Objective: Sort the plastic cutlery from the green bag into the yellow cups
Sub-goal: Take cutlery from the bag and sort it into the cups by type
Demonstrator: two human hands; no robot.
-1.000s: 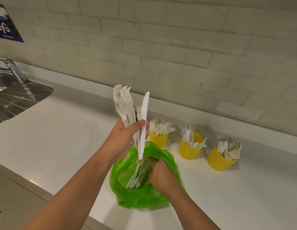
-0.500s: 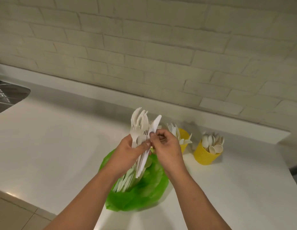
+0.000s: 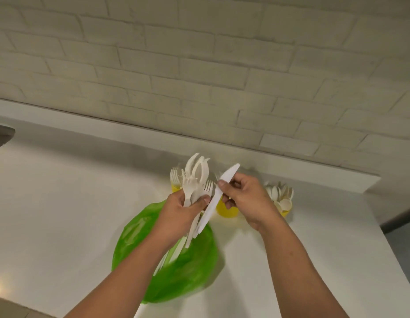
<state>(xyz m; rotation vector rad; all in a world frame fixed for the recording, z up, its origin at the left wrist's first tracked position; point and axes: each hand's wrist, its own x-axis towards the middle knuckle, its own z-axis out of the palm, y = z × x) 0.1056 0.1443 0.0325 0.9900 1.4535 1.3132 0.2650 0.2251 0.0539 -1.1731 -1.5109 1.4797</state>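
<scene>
Both forearms reach in from the desk's front edge and the hands meet above the middle of the white desk (image 3: 61,214). The left hand (image 3: 185,210) is turned thumb-up, its grip wrapped round a bundle of white plastic forks (image 3: 196,177). The tines fan upward and the handles slant down toward the mouth of the crumpled green plastic bag (image 3: 188,278). The bag lies on the desk below the hands, nearer the front edge.

The right hand (image 3: 247,198) sits just beside the left with its wrist bent inward. Its grip pinches a single white plastic knife (image 3: 210,210) between the thumb and curled fingers, near the blade end. The knife is tilted, with its tip pointing up toward the back edge and its handle crossing down in front of the fork handles.

Three yellow perforated cups stand in a row along the back edge. The left cup (image 3: 175,188) is mostly hidden behind the bundle and holds forks. The middle cup (image 3: 227,211) shows between the hands. The right cup (image 3: 285,212) holds white plastic spoons (image 3: 280,196). A pale brick wall (image 3: 199,65) rises behind the desk.
</scene>
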